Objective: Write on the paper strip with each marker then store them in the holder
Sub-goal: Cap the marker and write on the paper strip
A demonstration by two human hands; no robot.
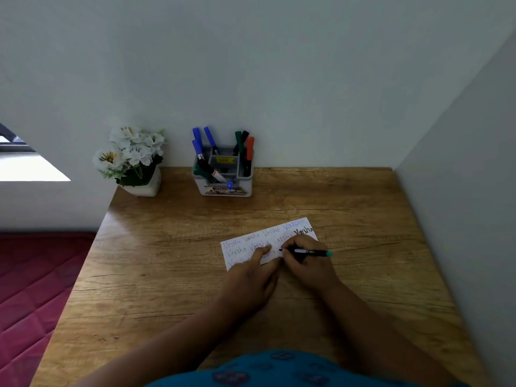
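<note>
- A white rectangular paper strip [296,229] lies slightly askew on the wooden, grain-patterned table [167,261], a little right of the middle, covered in rows of handwritten words in pale blue, reddish and black ink.
- The left hand [251,283] rests on the near left part of the strip, its fingers extended and pressing the paper flat against the table.
- The right hand [307,263] sits just beside the left, its fingers curled around a black marker with a teal end [310,251]; the marker lies nearly horizontal, its dark tip pointing left and meeting the paper near the left fingertips.
- A grey plastic compartmented holder [223,188] stands at the far edge of the table against the wall, well apart from the strip.
- Inside the holder, blue markers [198,141] lean at the left, while a green, a black and an orange-red marker [250,148] stand at the right; another marker lies tilted across the front compartment.
- A white pot of white artificial flowers [131,155] stands at the table's far left corner, left of the holder.
- A dark red quilted mattress [33,280] lies beside the table on the left.
</note>
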